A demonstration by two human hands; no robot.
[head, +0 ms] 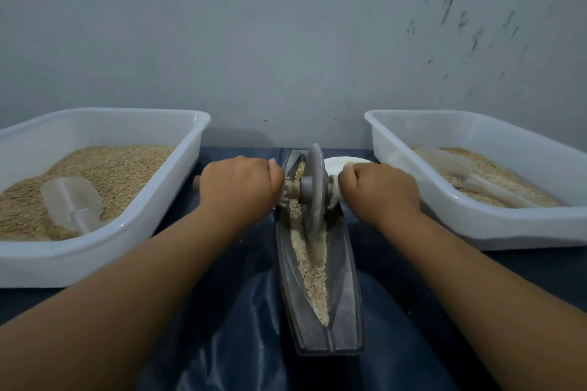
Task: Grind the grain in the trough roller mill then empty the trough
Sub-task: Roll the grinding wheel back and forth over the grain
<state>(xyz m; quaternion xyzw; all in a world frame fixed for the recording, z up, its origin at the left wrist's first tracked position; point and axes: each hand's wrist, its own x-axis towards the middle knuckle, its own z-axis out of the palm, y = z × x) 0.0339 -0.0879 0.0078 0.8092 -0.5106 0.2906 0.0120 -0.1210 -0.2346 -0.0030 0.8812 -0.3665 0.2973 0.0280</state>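
A long grey boat-shaped trough (346, 305) lies lengthwise in front of me on a dark blue cloth. Pale crushed grain (313, 276) fills its groove. A grey roller wheel (314, 190) stands upright in the far half of the trough on a wooden axle. My left hand (239, 187) grips the axle handle on the wheel's left, whose end pokes out past my knuckles. My right hand (382, 190) grips the handle on the wheel's right side.
A white tub (133, 225) at left holds whole grain and a clear plastic scoop (71, 200). A white tub (476, 222) at right holds grain and another scoop (457, 168). A small white dish (341, 163) sits behind the wheel. A grey wall stands close behind.
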